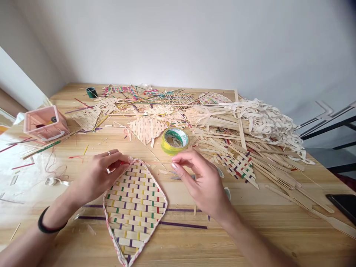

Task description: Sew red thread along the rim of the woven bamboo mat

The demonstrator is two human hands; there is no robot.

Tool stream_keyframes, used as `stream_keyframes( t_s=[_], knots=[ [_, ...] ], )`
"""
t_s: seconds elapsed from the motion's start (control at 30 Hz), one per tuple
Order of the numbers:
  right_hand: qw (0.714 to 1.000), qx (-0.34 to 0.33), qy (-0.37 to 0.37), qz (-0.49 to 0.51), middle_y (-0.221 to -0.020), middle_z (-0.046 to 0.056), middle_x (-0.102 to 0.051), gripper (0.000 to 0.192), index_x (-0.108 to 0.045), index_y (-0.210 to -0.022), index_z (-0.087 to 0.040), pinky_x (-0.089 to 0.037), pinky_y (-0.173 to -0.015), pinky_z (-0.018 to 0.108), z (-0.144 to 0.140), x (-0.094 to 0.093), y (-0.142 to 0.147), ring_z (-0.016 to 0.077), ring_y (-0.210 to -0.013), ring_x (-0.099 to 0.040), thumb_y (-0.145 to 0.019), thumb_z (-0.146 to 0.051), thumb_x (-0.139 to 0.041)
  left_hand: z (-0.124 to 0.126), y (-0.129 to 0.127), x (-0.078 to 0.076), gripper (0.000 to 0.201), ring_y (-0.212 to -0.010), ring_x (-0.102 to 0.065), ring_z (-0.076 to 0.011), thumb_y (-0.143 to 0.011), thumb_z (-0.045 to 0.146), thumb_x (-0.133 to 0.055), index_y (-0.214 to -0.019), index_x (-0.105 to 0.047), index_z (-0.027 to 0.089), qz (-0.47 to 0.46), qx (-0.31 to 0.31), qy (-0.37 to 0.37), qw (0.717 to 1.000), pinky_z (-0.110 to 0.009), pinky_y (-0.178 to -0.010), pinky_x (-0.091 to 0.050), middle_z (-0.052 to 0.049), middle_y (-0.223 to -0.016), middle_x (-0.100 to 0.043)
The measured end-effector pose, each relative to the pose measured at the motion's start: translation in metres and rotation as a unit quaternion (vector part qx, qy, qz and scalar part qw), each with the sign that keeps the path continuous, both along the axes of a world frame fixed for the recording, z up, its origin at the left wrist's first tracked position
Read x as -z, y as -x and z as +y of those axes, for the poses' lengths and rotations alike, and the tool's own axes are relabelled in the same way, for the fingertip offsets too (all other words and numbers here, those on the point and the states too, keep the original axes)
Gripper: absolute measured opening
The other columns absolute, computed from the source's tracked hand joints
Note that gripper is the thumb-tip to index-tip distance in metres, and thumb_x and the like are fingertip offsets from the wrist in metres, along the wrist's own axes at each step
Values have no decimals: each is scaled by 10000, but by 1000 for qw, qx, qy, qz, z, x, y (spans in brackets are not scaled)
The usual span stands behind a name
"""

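Observation:
A leaf-shaped woven fan panel (pixel 136 207) of pale strips with purple, yellow, green and red ones lies before me, its border wrapped in white cloth tape with red stitches. My left hand (pixel 101 172) pinches the panel's border near its top tip. To the right of that tip, my right hand (pixel 201 178) is raised with thumb and forefinger pressed together; whatever is between them is too fine to make out. Partly hidden under this hand are scissors (pixel 175 178). Behind the fingers stands a roll of yellow-green tape (pixel 170 148).
A pink box (pixel 46 124) holding spools stands at left, near a dark green thread spool (pixel 91 92). Loose strips and woven pieces (pixel 147 129) cover the back. White cloth tape (pixel 274 124) is heaped at right. A black phone-like object (pixel 343 205) lies at the right edge.

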State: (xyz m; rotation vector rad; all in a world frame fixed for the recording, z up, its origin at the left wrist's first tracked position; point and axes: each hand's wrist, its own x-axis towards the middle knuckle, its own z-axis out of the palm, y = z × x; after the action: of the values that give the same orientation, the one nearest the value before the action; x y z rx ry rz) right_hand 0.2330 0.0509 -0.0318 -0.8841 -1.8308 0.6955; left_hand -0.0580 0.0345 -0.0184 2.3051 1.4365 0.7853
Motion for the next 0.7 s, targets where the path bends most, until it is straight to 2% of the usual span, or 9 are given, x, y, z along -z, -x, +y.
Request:
stream_keyframes(
  t_s=[0.1, 0.27, 0.5, 0.7],
  knots=[
    [1000, 0, -7, 0, -972, 27, -725, 100, -663, -1053, -224, -586, -801, 310, -2, -2, 0, 162, -872, -698, -1025, -133, -633, 0, 0, 3, 209, -704, -669, -148, -1034, 285, -595, -1129, -759, 195, 34, -1, -20, 999, -249, -628, -485, -34, -905, -768],
    [1000, -13, -6, -7, -946, 19, -718, 111, -660, -1046, -225, -584, -780, 302, -6, -5, 3, 155, -841, -695, -1026, -120, -632, 2, 0, 8, 216, -731, -695, -156, -1028, 252, -573, -1107, -769, 208, 49, -7, -38, 998, -261, -693, -520, -55, -979, -782],
    [999, -26, -22, -15, -950, 2, -716, 143, -656, -1037, -220, -578, -773, 260, -7, -3, 7, 130, -840, -695, -1012, -81, -638, 7, 3, 13, 184, -611, -608, -135, -1007, 276, -609, -1043, -771, 198, 50, -38, -67, 996, -250, -606, -466, -44, -864, -736],
    [999, -22, -17, -21, -940, 8, -713, 125, -656, -1047, -222, -582, -781, 275, -7, -4, 5, 138, -837, -696, -1020, -102, -633, 6, 3, 9, 167, -628, -602, -135, -1012, 278, -629, -1049, -775, 207, 39, -36, -75, 996, -254, -643, -474, -37, -863, -733]
  ],
)
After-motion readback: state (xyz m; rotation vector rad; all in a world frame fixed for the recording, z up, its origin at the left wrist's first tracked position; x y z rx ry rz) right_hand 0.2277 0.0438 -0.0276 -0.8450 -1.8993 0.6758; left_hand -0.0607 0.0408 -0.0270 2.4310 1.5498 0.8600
